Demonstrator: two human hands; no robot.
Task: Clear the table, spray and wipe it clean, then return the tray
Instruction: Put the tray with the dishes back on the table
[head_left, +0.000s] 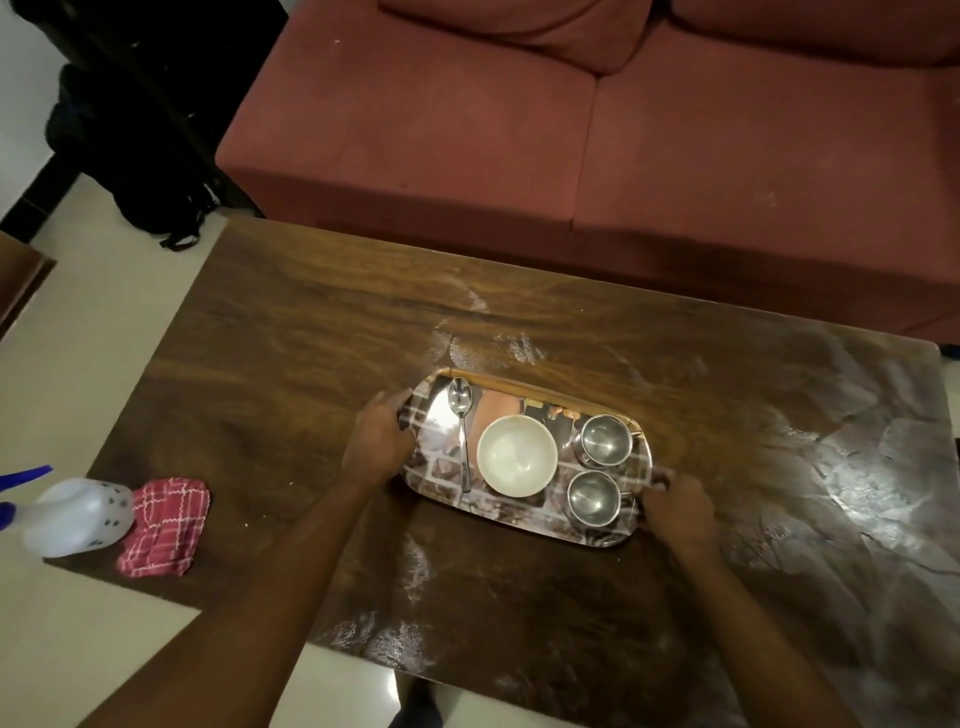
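Your left hand grips one short end of the tray, with its fingers curled over the rim. Your right hand grips the opposite end at the corner nearest you, its fingers wrapped round the edge. The tray sits between your hands over the middle of the worktop. From this angle I cannot tell whether it rests on the wood or is just lifted off it.

Just inside your left hand a spoon lies on the tray, its handle pointing back toward you. A white bowl stands upright midway between your hands. Close to your right hand are two steel cups. The near cup is just beside your fingers, and the far cup is just beyond it.

Pale streaks and a wet-looking sheen mark the worktop around the tray and out past your right hand. Well off beyond your left hand, at the worktop's corner, lies a folded red checked cloth. A translucent spray bottle with a blue trigger touches its outer side. A red sofa stands across the worktop, beyond both hands.
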